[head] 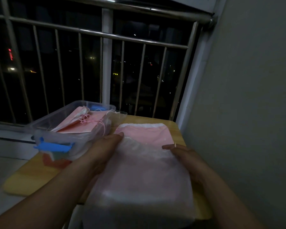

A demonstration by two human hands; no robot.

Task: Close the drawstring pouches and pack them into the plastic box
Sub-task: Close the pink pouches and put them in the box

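A translucent white drawstring pouch with pink inside lies lifted at the front of the small wooden table. My left hand holds its left edge, fingers under the fabric and thumb on top. My right hand holds its right edge near a cord end. Beneath it lies another pink pouch with a white gathered top. The clear plastic box stands at the table's left, with several pink pouches and pink cords stacked inside.
The box has blue latches on its near and far ends. A metal window railing runs behind the table, and a grey wall stands close on the right. A white ledge lies to the left.
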